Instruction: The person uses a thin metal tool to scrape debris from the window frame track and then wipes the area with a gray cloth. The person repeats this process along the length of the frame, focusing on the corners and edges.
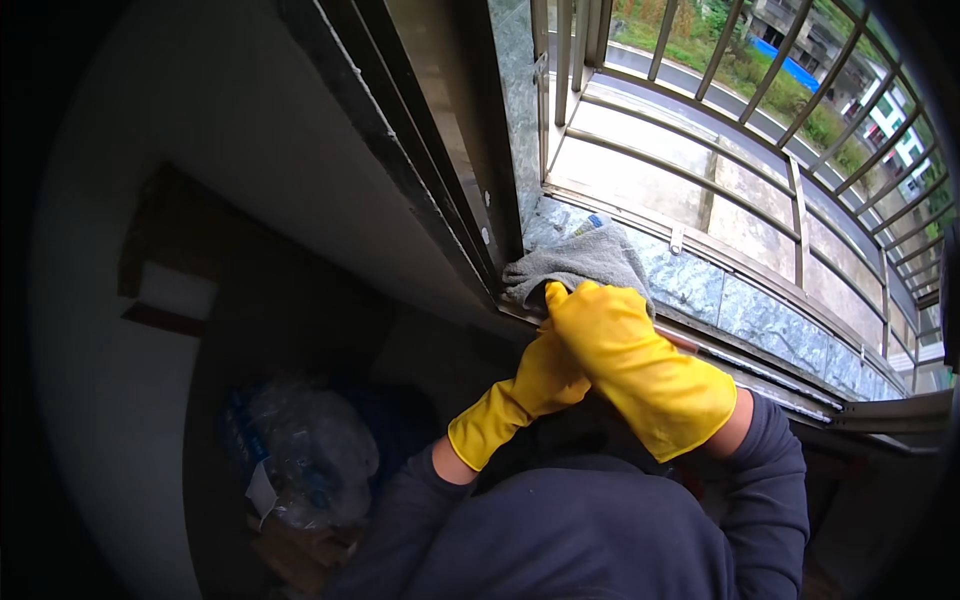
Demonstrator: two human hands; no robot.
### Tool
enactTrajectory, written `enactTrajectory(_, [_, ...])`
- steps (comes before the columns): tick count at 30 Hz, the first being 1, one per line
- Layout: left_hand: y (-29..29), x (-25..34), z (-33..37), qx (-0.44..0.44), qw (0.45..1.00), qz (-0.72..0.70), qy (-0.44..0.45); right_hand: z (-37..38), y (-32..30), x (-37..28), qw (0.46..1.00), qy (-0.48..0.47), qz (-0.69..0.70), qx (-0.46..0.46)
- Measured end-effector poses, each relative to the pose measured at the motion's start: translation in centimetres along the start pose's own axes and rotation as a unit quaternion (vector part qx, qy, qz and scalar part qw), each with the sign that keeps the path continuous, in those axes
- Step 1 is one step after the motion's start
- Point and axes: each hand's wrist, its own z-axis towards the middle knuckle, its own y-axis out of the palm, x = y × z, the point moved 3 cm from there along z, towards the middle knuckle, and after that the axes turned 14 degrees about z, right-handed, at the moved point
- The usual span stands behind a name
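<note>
A grey cloth (600, 258) lies bunched over the window's bottom corner, partly on the marbled sill and against the upright frame. My right hand (618, 335), in a yellow rubber glove, has its fingers curled at the near edge of the cloth and is closed on it. Below and to the left, my left hand (548, 372) wears a matching glove and reaches up close against the right one. Its fingers are mostly hidden by the right hand and the cloth, so its grip does not show.
The dark window frame (440, 130) rises at the left of the opening. Blue-grey marbled sill (770, 310) runs rightward beside the metal track. Beyond it stand metal security bars (690, 180). In the shadow at lower left sits a clear plastic bag (320, 455) with unclear contents.
</note>
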Motion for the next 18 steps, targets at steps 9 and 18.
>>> enactTrajectory(9, [-1.9, 1.2, 1.3, 0.019, 0.997, 0.019, 0.065, -6.1, -3.2, 10.5, 0.541, 0.120, 0.737, 0.387])
enactTrajectory(18, [-1.6, 1.2, 1.2, 0.025, 0.998, 0.023, 0.057, -6.2, -2.4, 4.3, 0.987, -0.058, 0.089, 0.118])
